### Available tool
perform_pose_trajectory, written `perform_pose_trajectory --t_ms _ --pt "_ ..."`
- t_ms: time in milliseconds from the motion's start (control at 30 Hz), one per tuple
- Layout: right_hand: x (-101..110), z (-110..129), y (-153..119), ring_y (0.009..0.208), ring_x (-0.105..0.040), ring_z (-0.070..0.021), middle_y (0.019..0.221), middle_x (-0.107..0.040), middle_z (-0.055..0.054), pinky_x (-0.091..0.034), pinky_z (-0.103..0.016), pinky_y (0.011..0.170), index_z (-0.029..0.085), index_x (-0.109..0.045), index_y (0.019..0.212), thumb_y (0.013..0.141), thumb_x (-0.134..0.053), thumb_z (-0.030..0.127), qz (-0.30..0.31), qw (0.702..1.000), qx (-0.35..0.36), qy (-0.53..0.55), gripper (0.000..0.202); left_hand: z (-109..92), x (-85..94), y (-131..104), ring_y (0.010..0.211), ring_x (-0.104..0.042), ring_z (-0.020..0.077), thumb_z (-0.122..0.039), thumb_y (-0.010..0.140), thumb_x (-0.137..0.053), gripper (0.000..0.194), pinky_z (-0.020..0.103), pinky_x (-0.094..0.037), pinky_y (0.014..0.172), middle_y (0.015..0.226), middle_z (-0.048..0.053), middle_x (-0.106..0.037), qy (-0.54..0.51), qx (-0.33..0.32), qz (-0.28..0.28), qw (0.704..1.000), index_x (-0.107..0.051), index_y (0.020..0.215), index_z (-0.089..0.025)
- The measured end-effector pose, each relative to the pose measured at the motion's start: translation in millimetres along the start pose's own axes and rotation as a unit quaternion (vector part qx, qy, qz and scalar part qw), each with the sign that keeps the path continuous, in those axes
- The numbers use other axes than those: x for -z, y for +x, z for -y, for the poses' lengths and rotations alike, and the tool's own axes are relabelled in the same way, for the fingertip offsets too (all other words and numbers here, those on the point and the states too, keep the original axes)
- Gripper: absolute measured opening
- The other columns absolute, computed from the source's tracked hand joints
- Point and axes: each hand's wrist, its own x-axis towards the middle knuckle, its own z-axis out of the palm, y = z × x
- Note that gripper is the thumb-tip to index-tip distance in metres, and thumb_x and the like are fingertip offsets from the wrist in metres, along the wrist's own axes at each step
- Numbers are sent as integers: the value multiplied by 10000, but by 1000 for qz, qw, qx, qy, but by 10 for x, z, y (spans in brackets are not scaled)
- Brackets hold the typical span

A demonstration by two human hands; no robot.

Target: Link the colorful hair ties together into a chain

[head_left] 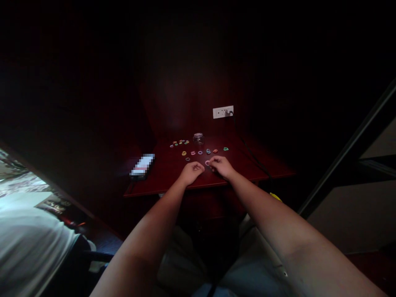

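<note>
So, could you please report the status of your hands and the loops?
Right hand at pink loop, grip unclear. Left hand close by, curled. Jar beyond loop row, not in the way.

Surface (167, 175), dark red, enclosed by dark panels (93, 123). White socket plate (217, 113), mounted on back wall (192, 90); black cord (255, 159) plugged in. Interior dimly lit; brighter light seen at far left.

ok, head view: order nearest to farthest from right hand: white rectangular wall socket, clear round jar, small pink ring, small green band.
1. Pink ring: at the right hand, fingertip side.
2. Green band: ahead, slightly right.
3. Clear jar: farther ahead, left.
4. Wall socket: back wall.
</note>
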Motion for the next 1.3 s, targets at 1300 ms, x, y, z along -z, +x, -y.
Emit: perform_pose_trajectory --t_ms 1300 --pt "-20 16 -45 458 -457 -69 573 -566 26 -353 -195 455 137 -587 818 598 -625 225 72 997 16 -5 239 92 -4 14 645 -533 119 -378 804 -478 270 224 -400 633 715 20 -635 56 -10 22 998 -577 722 -140"
